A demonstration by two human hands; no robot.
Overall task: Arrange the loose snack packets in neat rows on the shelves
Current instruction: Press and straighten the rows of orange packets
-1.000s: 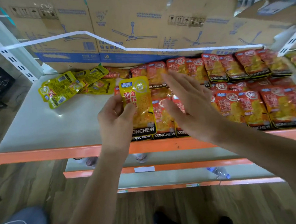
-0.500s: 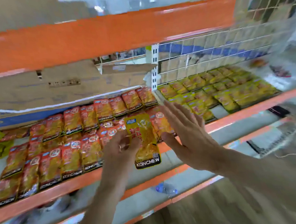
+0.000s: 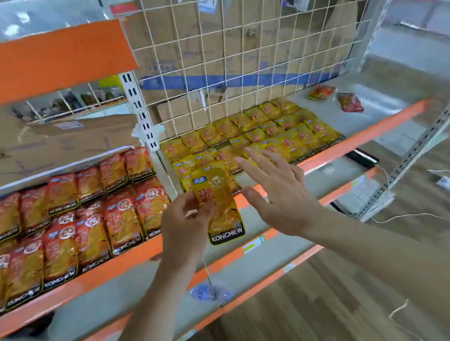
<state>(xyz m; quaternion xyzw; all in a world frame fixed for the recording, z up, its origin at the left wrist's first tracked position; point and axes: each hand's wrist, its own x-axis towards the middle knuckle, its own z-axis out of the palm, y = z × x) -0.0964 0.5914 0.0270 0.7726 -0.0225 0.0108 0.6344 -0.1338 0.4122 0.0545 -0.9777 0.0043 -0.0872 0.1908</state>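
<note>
The left hand (image 3: pixel 186 225) pinches a yellow foil snack packet with a black KONCHEW band (image 3: pixel 219 206) by its left edge. The thumb is on the front and the other fingers are hidden behind it. The packet hangs upright in the air before the orange front edge of the right-hand grey shelf (image 3: pixel 382 100), covering part of the nearest of the matching yellow packets (image 3: pixel 259 136) that lie flat in rows there. The right hand (image 3: pixel 281 192) hovers just beside the held packet, flat and spread, holding nothing. Its fingertips overlap the front row, and whether they touch it cannot be told. On the adjoining left shelf, rows of red packets (image 3: pixel 72 220) are cut off at the frame's left edge. Two loose red packets (image 3: pixel 349 102) lie well apart from the yellow rows at the shelf's far end, too blurred to read. Behind, a white wire grid (image 3: pixel 234 45) screens cardboard boxes. A clear plastic bottle (image 3: pixel 211 294) on a lower shelf is smeared by blur.
</note>
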